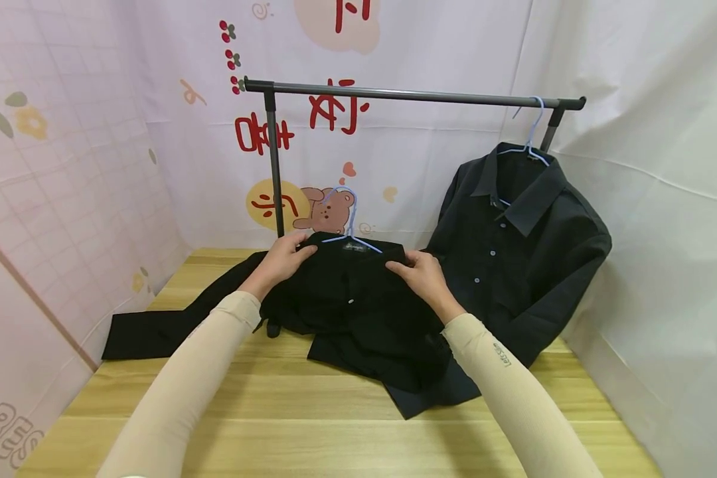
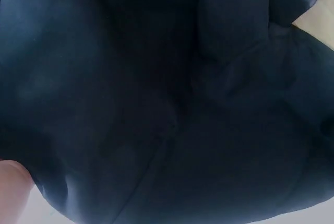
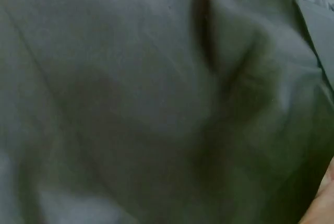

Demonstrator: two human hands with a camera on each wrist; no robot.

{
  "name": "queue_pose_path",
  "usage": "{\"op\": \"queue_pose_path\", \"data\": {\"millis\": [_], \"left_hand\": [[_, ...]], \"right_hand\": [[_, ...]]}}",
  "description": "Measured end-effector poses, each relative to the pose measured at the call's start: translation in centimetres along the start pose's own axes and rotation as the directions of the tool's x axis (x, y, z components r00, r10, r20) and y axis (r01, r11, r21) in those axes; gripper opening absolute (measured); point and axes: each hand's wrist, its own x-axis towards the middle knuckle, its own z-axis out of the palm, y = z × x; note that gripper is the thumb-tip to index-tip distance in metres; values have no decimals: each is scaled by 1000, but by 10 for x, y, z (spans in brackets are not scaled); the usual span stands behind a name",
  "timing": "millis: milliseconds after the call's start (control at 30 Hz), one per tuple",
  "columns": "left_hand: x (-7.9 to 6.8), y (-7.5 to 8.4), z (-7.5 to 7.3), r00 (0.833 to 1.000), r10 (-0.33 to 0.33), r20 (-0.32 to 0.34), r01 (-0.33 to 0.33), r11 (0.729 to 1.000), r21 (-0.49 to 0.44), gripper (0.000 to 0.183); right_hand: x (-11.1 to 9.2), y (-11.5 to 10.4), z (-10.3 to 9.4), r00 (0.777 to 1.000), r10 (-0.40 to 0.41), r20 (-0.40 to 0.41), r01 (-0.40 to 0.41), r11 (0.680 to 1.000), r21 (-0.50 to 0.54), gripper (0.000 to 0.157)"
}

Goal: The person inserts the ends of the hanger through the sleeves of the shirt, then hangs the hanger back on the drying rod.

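Note:
A black button-up garment (image 1: 346, 285), apparently a shirt, is lifted by its top edge in the head view. My left hand (image 1: 282, 260) pinches the cloth at one side of that edge, and my right hand (image 1: 423, 273) pinches it at the other. Between them a light blue hanger (image 1: 351, 229) sits in the neck opening, its hook upward and its arms partly hidden by cloth. Dark fabric (image 2: 156, 104) fills most of the left wrist view, with a fingertip at lower left. In the right wrist view, fabric (image 3: 130, 104) likewise covers nearly everything.
A grey metal rail (image 1: 406, 94) spans the back. From its right end hangs a second black shirt (image 1: 532, 245) on another light blue hanger (image 1: 536, 126), its lower part beside the held garment. A black sleeve (image 1: 149, 334) lies leftward across the wooden table (image 1: 311, 425). Printed cloth surrounds the table.

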Motion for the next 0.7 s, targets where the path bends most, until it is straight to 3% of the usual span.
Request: {"op": "queue_pose_path", "data": {"millis": [167, 300, 467, 700], "left_hand": [[1, -9, -13, 999, -45, -26, 45, 998, -33, 33], [0, -16, -25, 994, -76, -74, 73, 997, -38, 31], [-3, -22, -38, 988, -116, -98, 108, 991, -84, 34], [-2, -24, -51, 985, -124, -116, 106, 983, -149, 37]], "right_hand": [[-3, 0, -2, 998, 46, -46, -49, 996, -78, 28], [-7, 4, -3, 993, 91, -69, -97, 992, -80, 35], [-14, 6, -3, 983, 168, -78, -169, 986, -13, 43], [-28, 9, -3, 954, 292, -60, -287, 954, 87, 40]]}}
